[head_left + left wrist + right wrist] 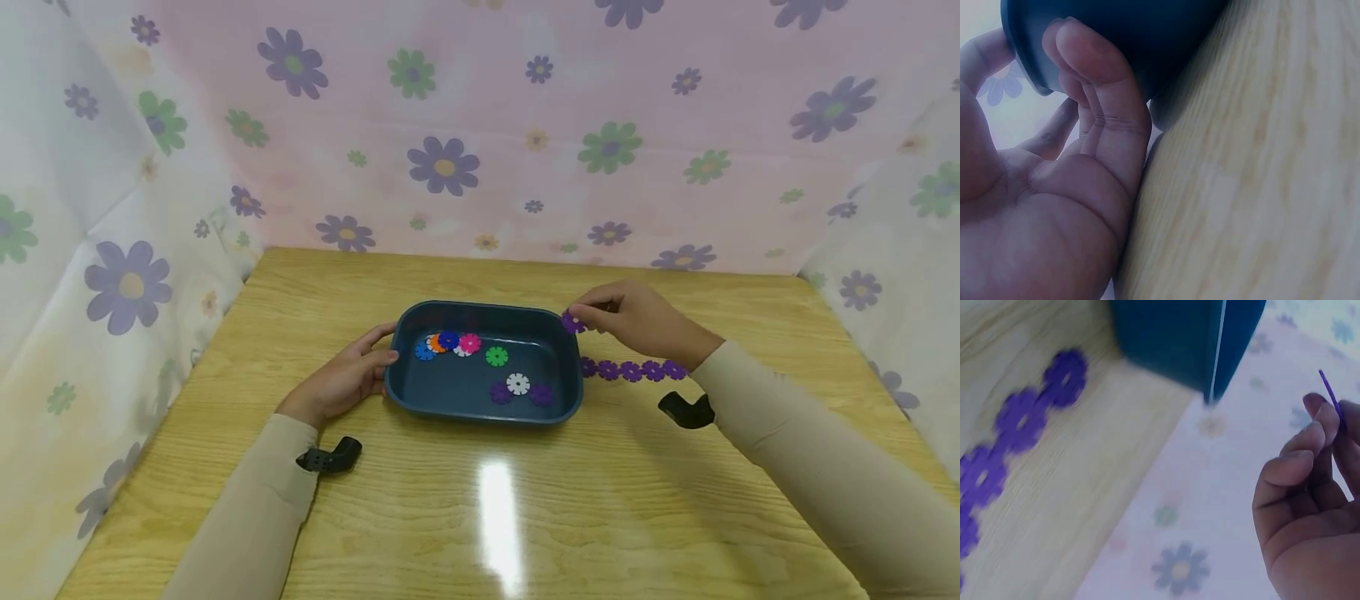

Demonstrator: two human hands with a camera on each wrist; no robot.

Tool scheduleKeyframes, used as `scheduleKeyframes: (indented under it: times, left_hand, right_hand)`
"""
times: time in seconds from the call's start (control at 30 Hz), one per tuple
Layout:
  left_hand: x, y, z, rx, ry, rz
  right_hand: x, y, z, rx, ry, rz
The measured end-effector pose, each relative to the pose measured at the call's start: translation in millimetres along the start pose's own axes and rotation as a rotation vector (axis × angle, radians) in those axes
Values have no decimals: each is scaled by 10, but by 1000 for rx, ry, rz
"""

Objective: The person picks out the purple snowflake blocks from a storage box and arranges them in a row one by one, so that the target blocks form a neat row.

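A dark blue plastic basin (480,415) stands on the table, and several notched flower-shaped discs lie in it: blue, orange, pink, green (497,357), white (517,384) and purple. My left hand (348,375) holds the basin's left end, thumb at the rim and fingers bent against the outer wall, as the left wrist view shows. Above the basin's right rim, my right hand (633,318) pinches one purple disc (573,322) between thumb and fingers. Seen edge-on in the right wrist view, that purple disc (1331,395) is a thin line. The right hand's other fingers are curled.
A row of joined purple discs (632,371) lies on the table right of the basin, partly hidden by my right wrist. Black wrist cameras (333,456) sit on both sleeves. Flower-patterned cloth (487,108) walls the wooden table (405,500) at the back and sides.
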State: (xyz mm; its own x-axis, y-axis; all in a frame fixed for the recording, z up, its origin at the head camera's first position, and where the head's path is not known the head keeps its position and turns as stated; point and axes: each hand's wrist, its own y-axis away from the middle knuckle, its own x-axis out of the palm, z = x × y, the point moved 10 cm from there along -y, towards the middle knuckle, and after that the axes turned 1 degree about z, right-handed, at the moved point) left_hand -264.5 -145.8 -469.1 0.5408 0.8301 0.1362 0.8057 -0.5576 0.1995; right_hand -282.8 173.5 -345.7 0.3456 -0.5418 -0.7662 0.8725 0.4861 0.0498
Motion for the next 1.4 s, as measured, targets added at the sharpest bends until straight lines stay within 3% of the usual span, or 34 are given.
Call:
scheduleKeyframes:
  times: [0.2, 0.53, 0.73, 1.1, 1.4]
  left_hand:
    - [-19, 18, 6, 10, -3, -6]
    - [-35, 43, 1, 17, 8, 0]
    - [-22, 39, 3, 11, 6, 5]
    - [-9, 18, -16, 37, 19, 16]
    - [33, 8, -18, 26, 27, 24]
  right_hand:
    - [-282, 268, -343, 121, 23, -97]
    - [-565, 656, -948, 284, -5, -212]
    - [-697, 924, -1283, 332, 12, -264]
    - [-758, 1303, -1852, 442, -31, -276]
    - [-715, 1545, -2217, 509, 21, -237]
